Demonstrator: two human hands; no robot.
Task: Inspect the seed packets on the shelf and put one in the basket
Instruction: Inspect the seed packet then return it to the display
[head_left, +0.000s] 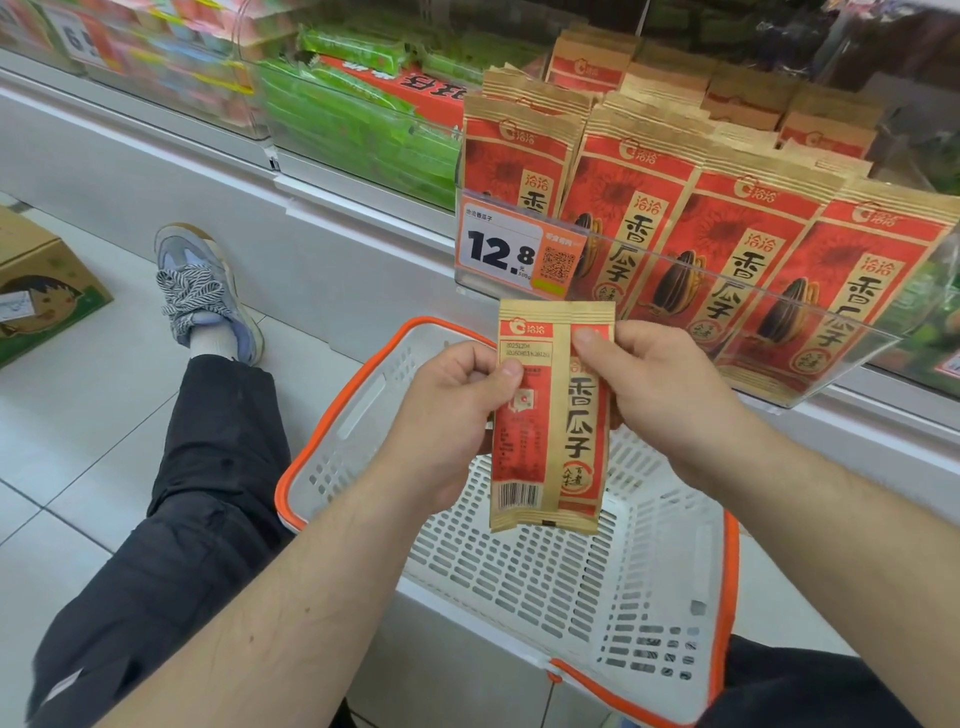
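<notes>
Kraft-brown and red, a single seed packet (550, 415) hangs upright above the basket (332, 415), back side toward the camera, with its barcode near the lower edge. Both hands hold it by the upper half. The left hand (452, 410) has its fingers curled into the palm and its thumb pressed flat on the packet's left edge, pinching it there. The right hand (660, 389) comes in from the other side, thumb laid across the packet's top right corner and the other fingers tucked behind it. Both forearms are bare and reach forward from the bottom of the view, converging on the packet.

The basket is white perforated plastic with an orange rim and sits on the floor directly below the packet, close against the base of the shelf (363, 249). On the shelf, rows of matching seed packets (727, 249) stand upright behind a clear plastic front rail, with a price tag (514, 249) reading 12.8 clipped at the left end. Farther left lie green-wrapped goods (353, 119). The floor (78, 441) is pale tile. The person's leg in dark trousers (208, 493) stretches out to the left, ending in a grey-blue sneaker (202, 286), and a printed cardboard box (41, 286) sits at the left edge.
</notes>
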